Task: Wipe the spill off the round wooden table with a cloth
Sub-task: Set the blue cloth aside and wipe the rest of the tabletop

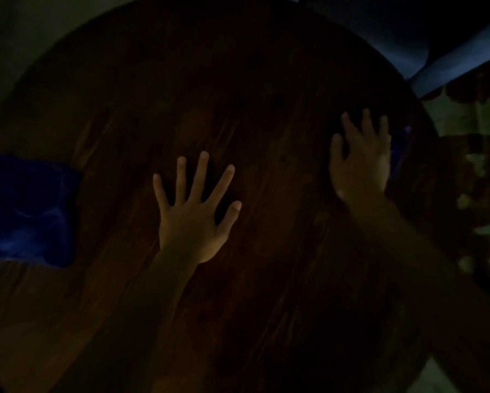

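The scene is very dark. A round wooden table (238,95) fills the view. My left hand (194,214) lies flat on its middle, fingers spread, holding nothing. My right hand (360,160) rests palm down near the table's right edge, fingers apart; a faint blue patch (397,146) shows just beside it, too dim to identify. A blue cloth (31,211) lies crumpled at the table's left edge, well away from both hands. I cannot make out any spill on the wood in this light.
A pale blue-grey piece of furniture (459,61) stands past the table's far right edge. A dark floor with light green patches (465,117) shows on the right. A pale wall or floor (25,38) is at the upper left.
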Action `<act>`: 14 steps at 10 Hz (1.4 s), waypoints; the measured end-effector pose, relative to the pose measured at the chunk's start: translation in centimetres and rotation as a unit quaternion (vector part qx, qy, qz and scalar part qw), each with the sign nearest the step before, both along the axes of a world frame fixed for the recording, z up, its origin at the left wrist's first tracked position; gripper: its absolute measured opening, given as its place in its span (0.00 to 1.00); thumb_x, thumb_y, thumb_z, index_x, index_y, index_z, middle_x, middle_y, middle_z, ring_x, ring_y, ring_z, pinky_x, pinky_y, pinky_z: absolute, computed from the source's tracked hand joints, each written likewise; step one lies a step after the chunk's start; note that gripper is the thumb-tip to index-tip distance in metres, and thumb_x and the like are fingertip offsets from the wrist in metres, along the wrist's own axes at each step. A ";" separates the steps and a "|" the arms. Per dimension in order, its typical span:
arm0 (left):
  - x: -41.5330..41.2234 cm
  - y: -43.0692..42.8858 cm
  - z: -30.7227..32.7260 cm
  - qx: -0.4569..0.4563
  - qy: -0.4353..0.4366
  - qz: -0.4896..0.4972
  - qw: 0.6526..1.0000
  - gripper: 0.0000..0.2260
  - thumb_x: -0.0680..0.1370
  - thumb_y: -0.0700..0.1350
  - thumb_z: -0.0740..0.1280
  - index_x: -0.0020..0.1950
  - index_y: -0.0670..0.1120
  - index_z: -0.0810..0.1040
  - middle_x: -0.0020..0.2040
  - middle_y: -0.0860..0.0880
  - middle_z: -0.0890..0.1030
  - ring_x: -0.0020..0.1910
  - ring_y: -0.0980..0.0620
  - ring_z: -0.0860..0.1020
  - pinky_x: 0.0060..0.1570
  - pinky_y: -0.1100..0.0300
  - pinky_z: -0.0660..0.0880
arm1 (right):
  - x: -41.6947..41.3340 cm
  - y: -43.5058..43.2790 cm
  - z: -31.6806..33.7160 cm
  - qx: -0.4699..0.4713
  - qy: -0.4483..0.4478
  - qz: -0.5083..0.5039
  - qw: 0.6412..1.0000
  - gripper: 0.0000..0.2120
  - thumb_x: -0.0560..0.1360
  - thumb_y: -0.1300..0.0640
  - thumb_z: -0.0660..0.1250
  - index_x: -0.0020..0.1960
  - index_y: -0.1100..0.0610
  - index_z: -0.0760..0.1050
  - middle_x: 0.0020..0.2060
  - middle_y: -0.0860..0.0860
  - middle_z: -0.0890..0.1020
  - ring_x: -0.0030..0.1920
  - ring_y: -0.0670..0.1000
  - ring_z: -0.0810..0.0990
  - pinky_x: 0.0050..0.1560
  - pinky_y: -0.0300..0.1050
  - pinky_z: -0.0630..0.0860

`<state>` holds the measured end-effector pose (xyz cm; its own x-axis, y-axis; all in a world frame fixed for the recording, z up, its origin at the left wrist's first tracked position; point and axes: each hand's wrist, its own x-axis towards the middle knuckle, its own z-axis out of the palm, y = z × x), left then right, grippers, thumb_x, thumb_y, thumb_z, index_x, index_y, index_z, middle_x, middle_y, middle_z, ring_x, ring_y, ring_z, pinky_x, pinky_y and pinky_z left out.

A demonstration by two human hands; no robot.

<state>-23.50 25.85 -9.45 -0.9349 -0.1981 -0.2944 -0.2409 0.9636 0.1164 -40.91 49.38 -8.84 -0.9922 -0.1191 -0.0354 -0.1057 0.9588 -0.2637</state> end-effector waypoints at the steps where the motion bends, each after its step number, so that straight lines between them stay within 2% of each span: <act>1: 0.0 0.0 0.1 -0.001 0.002 -0.003 1.000 0.30 0.80 0.70 0.42 0.82 0.64 0.43 0.84 0.49 0.38 0.82 0.40 0.37 0.74 0.27 0.41 | 9.7 -2.1 -0.1 -0.036 0.026 0.228 0.973 0.21 0.84 0.51 0.59 0.75 0.52 0.70 0.76 0.55 0.69 0.80 0.62 0.59 0.77 0.65 0.61; 2: 0.1 0.1 0.2 -0.011 -0.007 -0.001 1.000 0.30 0.80 0.69 0.40 0.82 0.64 0.41 0.84 0.50 0.37 0.81 0.40 0.36 0.74 0.27 0.41 | 21.7 -0.4 0.2 0.009 -0.006 0.607 0.794 0.20 0.82 0.46 0.59 0.73 0.46 0.71 0.75 0.49 0.71 0.79 0.56 0.63 0.80 0.61 0.55; 3: 0.1 0.2 0.2 -0.014 -0.012 0.002 1.000 0.30 0.80 0.70 0.38 0.81 0.65 0.38 0.83 0.50 0.34 0.81 0.41 0.33 0.74 0.28 0.40 | 22.7 2.3 -1.2 0.033 -0.043 0.731 0.681 0.19 0.85 0.46 0.54 0.75 0.45 0.67 0.77 0.47 0.68 0.79 0.54 0.62 0.80 0.59 0.55; 4: 0.0 0.3 0.3 -0.017 -0.008 0.002 1.000 0.30 0.79 0.70 0.37 0.81 0.65 0.38 0.83 0.51 0.34 0.81 0.41 0.33 0.74 0.28 0.40 | 19.3 4.1 -2.2 -0.013 -0.106 0.738 0.666 0.19 0.85 0.51 0.59 0.75 0.51 0.70 0.77 0.53 0.68 0.80 0.56 0.60 0.78 0.63 0.62; 5: 0.0 0.2 0.3 -0.014 -0.011 0.005 1.000 0.31 0.79 0.71 0.36 0.81 0.66 0.37 0.83 0.51 0.34 0.81 0.42 0.33 0.74 0.29 0.39 | 10.2 5.6 -1.5 -0.004 -0.007 0.615 0.788 0.19 0.84 0.48 0.58 0.72 0.52 0.75 0.75 0.56 0.71 0.79 0.60 0.63 0.78 0.61 0.62; 6: 0.0 0.2 0.4 -0.008 -0.003 0.005 1.000 0.30 0.79 0.71 0.37 0.81 0.66 0.39 0.83 0.51 0.34 0.81 0.42 0.33 0.75 0.29 0.39 | -0.1 5.6 -0.4 -0.023 0.010 0.300 0.954 0.23 0.83 0.46 0.57 0.75 0.51 0.71 0.78 0.57 0.67 0.79 0.62 0.61 0.75 0.65 0.65; 7: 0.0 0.2 0.3 -0.009 0.005 0.003 1.000 0.30 0.80 0.70 0.40 0.81 0.65 0.42 0.84 0.51 0.37 0.82 0.42 0.35 0.75 0.29 0.39 | -1.7 3.2 0.2 -0.010 -0.017 0.053 0.998 0.23 0.84 0.42 0.52 0.78 0.45 0.65 0.80 0.51 0.62 0.81 0.57 0.54 0.78 0.61 0.61; 8: 0.1 0.1 0.2 -0.021 0.000 0.000 1.000 0.30 0.80 0.70 0.39 0.81 0.66 0.40 0.84 0.51 0.36 0.81 0.42 0.35 0.75 0.29 0.39 | 4.0 1.6 0.5 -0.059 0.009 0.167 0.984 0.20 0.84 0.47 0.58 0.74 0.48 0.72 0.76 0.51 0.70 0.80 0.59 0.61 0.76 0.61 0.65; 9: 0.2 0.1 0.0 -0.028 0.003 0.002 1.000 0.30 0.80 0.70 0.40 0.81 0.65 0.41 0.84 0.51 0.37 0.82 0.42 0.35 0.75 0.30 0.40 | 16.5 1.9 1.6 -0.022 -0.128 0.429 0.894 0.17 0.81 0.48 0.63 0.69 0.46 0.75 0.71 0.48 0.77 0.77 0.56 0.67 0.77 0.59 0.62; 10: 0.2 0.2 -0.1 -0.034 -0.004 0.001 0.999 0.31 0.79 0.70 0.39 0.81 0.65 0.40 0.84 0.51 0.37 0.82 0.41 0.36 0.75 0.29 0.40 | 18.4 2.2 2.0 -0.035 -0.329 0.583 0.742 0.22 0.86 0.43 0.48 0.78 0.47 0.59 0.77 0.46 0.68 0.77 0.44 0.64 0.80 0.47 0.58; 11: 0.2 0.2 -0.1 -0.028 -0.003 -0.004 1.000 0.30 0.80 0.69 0.40 0.82 0.64 0.42 0.84 0.50 0.39 0.82 0.41 0.38 0.75 0.29 0.42 | 15.2 2.9 0.2 -0.083 -0.437 0.597 0.668 0.23 0.88 0.52 0.45 0.80 0.60 0.56 0.80 0.57 0.59 0.80 0.55 0.59 0.81 0.50 0.54; 12: 0.2 0.4 0.0 -0.017 0.001 -0.014 1.000 0.31 0.81 0.68 0.43 0.83 0.61 0.46 0.84 0.49 0.42 0.82 0.39 0.42 0.75 0.29 0.42 | 14.5 7.1 -1.6 -0.016 -0.257 0.672 0.695 0.32 0.85 0.38 0.42 0.78 0.54 0.66 0.81 0.52 0.61 0.82 0.48 0.53 0.82 0.52 0.50; 13: -0.2 1.8 0.4 -0.002 0.016 -0.010 1.000 0.30 0.82 0.62 0.46 0.83 0.53 0.53 0.84 0.47 0.47 0.82 0.41 0.44 0.76 0.29 0.45 | 9.7 10.6 -1.4 -0.042 -0.048 0.560 0.826 0.21 0.85 0.47 0.54 0.69 0.54 0.79 0.72 0.57 0.75 0.77 0.58 0.65 0.79 0.55 0.61; 14: -0.9 5.1 0.3 0.014 0.030 -0.037 0.999 0.30 0.83 0.61 0.46 0.83 0.51 0.54 0.84 0.47 0.48 0.83 0.42 0.44 0.76 0.30 0.45 | 2.6 10.5 0.0 -0.035 0.079 0.356 0.930 0.20 0.82 0.51 0.59 0.63 0.62 0.81 0.64 0.65 0.80 0.68 0.69 0.75 0.77 0.51 0.57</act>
<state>-24.41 30.99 -9.13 -0.9626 -0.1207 -0.2426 -0.1615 0.9744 0.1562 -38.36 59.86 -8.83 -0.6528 -0.7451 0.1369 -0.7506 0.6119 -0.2493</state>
